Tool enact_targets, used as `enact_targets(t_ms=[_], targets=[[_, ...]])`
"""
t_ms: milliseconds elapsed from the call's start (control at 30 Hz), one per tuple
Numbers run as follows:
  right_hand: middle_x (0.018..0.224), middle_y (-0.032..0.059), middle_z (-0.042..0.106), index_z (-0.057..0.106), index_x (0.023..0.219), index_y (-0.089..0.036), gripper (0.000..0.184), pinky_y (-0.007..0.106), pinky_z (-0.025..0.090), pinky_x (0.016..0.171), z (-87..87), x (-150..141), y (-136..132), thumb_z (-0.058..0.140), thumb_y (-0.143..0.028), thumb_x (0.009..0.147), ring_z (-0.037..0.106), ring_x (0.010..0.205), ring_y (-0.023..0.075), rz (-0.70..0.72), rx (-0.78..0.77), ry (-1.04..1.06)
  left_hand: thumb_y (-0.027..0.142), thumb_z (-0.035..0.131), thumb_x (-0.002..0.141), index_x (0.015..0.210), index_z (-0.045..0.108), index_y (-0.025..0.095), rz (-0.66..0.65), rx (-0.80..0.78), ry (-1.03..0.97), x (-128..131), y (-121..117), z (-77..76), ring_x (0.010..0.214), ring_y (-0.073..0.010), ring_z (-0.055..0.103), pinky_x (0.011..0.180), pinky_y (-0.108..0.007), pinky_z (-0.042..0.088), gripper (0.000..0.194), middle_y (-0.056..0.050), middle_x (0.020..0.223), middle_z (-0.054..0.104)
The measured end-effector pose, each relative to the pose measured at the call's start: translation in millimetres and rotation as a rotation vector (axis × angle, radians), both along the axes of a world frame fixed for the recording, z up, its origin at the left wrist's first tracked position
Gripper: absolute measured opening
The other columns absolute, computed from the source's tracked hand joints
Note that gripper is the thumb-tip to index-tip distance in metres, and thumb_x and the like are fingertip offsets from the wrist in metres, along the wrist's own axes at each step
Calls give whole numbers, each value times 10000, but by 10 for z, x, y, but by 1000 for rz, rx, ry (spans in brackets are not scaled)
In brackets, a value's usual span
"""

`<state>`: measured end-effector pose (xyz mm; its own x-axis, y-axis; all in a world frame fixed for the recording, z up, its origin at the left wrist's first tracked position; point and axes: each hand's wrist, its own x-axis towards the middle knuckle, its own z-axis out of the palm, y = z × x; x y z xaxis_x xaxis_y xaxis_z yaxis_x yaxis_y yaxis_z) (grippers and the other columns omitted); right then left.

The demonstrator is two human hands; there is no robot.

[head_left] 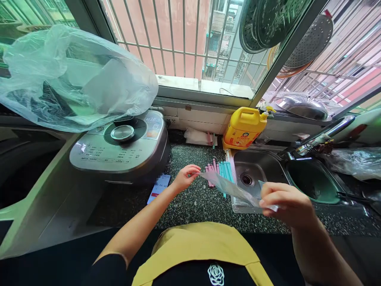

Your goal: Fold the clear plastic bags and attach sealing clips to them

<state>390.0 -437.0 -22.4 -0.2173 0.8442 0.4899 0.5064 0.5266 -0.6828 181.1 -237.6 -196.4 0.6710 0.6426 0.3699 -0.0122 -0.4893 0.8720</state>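
A translucent plastic bag [226,185] is stretched between my two hands above the counter. My left hand [187,177] pinches its left end between thumb and fingertips. At the other end, my right hand [287,201] closes its fingers on the bag, over the near edge of the sink. A small bluish tip shows beside the right fingers; I cannot make out what it is. Below the bag lie several pink bag clips [214,165] and teal bag clips [226,170], side by side on the dark speckled counter [190,206], partly hidden by the bag.
A phone [159,188] lies left of my left hand, near a large cooker [119,153] under a big plastic bag [119,87]. Behind the clips stand a small clipped bag [197,137] and a yellow jug [244,129]. The sink [262,169] and faucet [315,139] are at right.
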Motion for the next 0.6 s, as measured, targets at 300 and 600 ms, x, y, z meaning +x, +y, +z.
enact_targets(t_ms=[300, 600], targets=[[469, -26, 511, 658, 730, -271, 116, 243, 374, 446, 190, 59, 405, 611, -349, 803, 460, 429, 102, 276, 246, 394, 144, 480, 875, 940, 641, 185, -183, 307, -299, -721, -167, 1180, 841, -191, 610, 757, -375, 499, 179, -92, 875, 689], [410, -27, 549, 601, 741, -354, 163, 283, 464, 489, 204, 273, 59, 497, -431, 840, 552, 410, 137, 279, 186, 71, 251, 594, 802, 1031, 634, 310, 344, 455, -493, -1155, -544, 1221, 692, -216, 604, 622, -432, 507, 240, -25, 786, 717]])
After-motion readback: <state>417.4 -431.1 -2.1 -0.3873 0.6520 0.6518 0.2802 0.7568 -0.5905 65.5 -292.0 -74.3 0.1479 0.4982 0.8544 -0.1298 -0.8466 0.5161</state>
